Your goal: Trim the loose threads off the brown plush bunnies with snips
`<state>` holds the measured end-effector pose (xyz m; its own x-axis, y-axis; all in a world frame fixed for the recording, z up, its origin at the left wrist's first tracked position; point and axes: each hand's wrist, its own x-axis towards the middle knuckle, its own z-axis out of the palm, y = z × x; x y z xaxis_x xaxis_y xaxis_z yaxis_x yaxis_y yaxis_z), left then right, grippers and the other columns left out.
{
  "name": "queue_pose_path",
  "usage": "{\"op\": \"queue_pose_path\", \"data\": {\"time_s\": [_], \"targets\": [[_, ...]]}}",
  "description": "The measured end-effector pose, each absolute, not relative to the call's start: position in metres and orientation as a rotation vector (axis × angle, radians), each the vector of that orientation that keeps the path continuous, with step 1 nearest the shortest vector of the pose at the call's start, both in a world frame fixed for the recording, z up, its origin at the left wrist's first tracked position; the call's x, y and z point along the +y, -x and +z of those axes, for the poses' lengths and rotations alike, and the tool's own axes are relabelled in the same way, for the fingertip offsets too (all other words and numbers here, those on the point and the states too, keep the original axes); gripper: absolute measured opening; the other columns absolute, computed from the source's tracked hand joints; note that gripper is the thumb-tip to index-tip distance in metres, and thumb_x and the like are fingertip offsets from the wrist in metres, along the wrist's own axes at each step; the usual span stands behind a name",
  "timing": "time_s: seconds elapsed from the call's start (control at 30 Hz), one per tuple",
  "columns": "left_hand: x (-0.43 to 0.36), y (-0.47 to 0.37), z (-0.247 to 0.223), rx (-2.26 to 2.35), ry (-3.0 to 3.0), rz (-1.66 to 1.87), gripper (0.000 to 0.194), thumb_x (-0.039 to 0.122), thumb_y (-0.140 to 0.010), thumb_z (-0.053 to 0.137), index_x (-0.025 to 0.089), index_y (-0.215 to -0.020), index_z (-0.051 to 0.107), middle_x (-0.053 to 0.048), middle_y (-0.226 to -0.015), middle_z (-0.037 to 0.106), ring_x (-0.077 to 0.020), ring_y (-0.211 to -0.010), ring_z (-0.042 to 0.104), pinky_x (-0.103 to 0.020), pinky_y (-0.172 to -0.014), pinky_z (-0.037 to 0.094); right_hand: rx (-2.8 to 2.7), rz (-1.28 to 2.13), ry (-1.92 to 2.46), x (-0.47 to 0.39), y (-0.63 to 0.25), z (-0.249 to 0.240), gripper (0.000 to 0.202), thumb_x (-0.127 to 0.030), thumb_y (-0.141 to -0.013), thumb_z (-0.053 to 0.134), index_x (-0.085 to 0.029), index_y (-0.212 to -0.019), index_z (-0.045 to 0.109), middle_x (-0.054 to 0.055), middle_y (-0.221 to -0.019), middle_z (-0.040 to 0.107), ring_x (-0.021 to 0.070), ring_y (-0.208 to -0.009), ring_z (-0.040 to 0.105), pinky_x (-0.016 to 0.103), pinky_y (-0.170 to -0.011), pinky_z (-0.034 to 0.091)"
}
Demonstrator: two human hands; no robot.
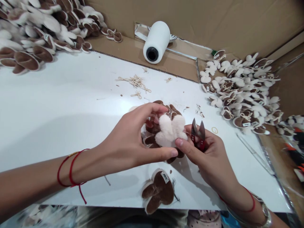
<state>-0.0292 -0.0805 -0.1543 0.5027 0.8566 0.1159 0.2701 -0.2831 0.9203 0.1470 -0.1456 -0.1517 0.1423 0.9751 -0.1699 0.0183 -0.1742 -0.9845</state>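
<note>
A small cream plush piece [169, 129] with rounded, ear-like lobes is held up over several brown-and-cream ones. My right hand [209, 152] pinches its lower right side with the thumb. Red-handled thread snips [199, 134] also sit in that hand, blades pointing up and apart. My left hand [135, 134] curves around the plush piece from the left, thumb below and index finger above, with a wide gap between them. Its other fingers are partly hidden. Under the held piece lie brown plush pieces [149, 141]. Nearer the table edge rests a brown plush piece [159, 191] with a white label.
A large plush heap [47, 28] fills the back left of the white table [59, 95]. Another plush pile [244, 91] lies at right. A white roll [156, 42] rests on cardboard at the back. Cream cord bows [135, 82] and thread scraps are scattered before it.
</note>
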Motion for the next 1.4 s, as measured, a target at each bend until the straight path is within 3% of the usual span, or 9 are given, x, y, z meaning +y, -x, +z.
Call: {"op": "queue_pose_path", "data": {"time_s": [0.13,0.23,0.5,0.7,0.87,1.07,1.23,1.4], "targets": [[-0.08,0.028,-0.1519,1.006,-1.713,0.734,0.033,0.041,-0.069,0.077,0.018,-0.082,0.057,0.002,-0.075,0.057,-0.0115,-0.067,0.051,-0.023,-0.06,0.043,-1.037,1.137,1.461,-0.1456,-0.1471,-0.1519,0.015,-0.023,-0.072,0.077,-0.02,-0.078,0.064,-0.01,-0.048,0.038,0.0051,-0.043,0.037,0.012,-0.039,0.042],[-0.0777,0.0279,-0.1546,0.922,-1.683,0.699,0.024,0.034,-0.08,0.066,0.017,-0.069,0.054,0.004,-0.064,0.053,-0.0096,-0.06,0.048,-0.022,-0.056,0.04,-1.08,1.115,1.471,-0.146,-0.1462,-0.1505,0.015,-0.02,-0.07,0.077,-0.02,-0.074,0.063,-0.011,-0.046,0.036,0.0051,-0.042,0.035,0.013,-0.041,0.044],[-0.0734,0.0295,-0.1563,0.837,-1.458,0.595,0.021,0.025,-0.083,0.062,0.017,-0.064,0.059,0.002,-0.059,0.058,-0.0097,-0.057,0.054,-0.019,-0.054,0.043,-0.971,1.047,1.5,-0.1439,-0.1473,-0.1563,0.02,-0.022,-0.073,0.077,-0.021,-0.084,0.06,-0.011,-0.051,0.039,0.0032,-0.043,0.032,0.01,-0.038,0.033],[-0.0737,0.0286,-0.1581,0.707,-1.199,0.485,0.017,0.029,-0.081,0.066,0.017,-0.069,0.066,0.001,-0.061,0.063,-0.0096,-0.057,0.056,-0.018,-0.053,0.043,-1.045,1.183,1.466,-0.1456,-0.1446,-0.1542,0.012,-0.028,-0.079,0.071,-0.017,-0.078,0.064,-0.008,-0.05,0.044,0.0049,-0.043,0.037,0.013,-0.037,0.031],[-0.0776,0.0286,-0.1563,0.776,-1.239,0.492,0.02,0.033,-0.081,0.067,0.016,-0.071,0.066,0.002,-0.061,0.06,-0.0085,-0.056,0.053,-0.017,-0.05,0.041,-1.155,1.211,1.469,-0.1506,-0.1432,-0.1534,0.023,-0.025,-0.066,0.082,-0.019,-0.083,0.069,-0.01,-0.048,0.037,0.0067,-0.045,0.034,0.018,-0.042,0.035],[-0.0798,0.0289,-0.1537,0.768,-1.333,0.52,0.019,0.033,-0.083,0.064,0.017,-0.072,0.062,0.0,-0.065,0.063,-0.0114,-0.059,0.057,-0.02,-0.049,0.042,-1.126,1.256,1.488,-0.1488,-0.1431,-0.1526,0.011,-0.024,-0.079,0.069,-0.017,-0.073,0.065,-0.006,-0.054,0.042,0.0079,-0.049,0.036,0.02,-0.045,0.034],[-0.0796,0.0291,-0.1524,0.766,-1.389,0.492,0.019,0.029,-0.084,0.06,0.017,-0.069,0.06,0.001,-0.064,0.061,-0.0108,-0.057,0.056,-0.02,-0.048,0.04,-0.896,1.507,1.328,-0.1481,-0.1463,-0.1541,0.012,-0.025,-0.08,0.07,-0.017,-0.075,0.064,-0.01,-0.05,0.033,0.0043,-0.043,0.017,0.017,-0.038,0.022],[-0.0806,0.0291,-0.1547,0.718,-1.471,0.615,0.018,0.027,-0.087,0.058,0.017,-0.071,0.059,0.002,-0.066,0.057,-0.0101,-0.062,0.051,-0.021,-0.055,0.04,-0.722,1.714,1.234,-0.1469,-0.1478,-0.1583,0.016,-0.027,-0.082,0.07,-0.017,-0.076,0.059,-0.013,-0.044,0.028,0.0037,-0.04,0.015,0.016,-0.037,0.018]]}}
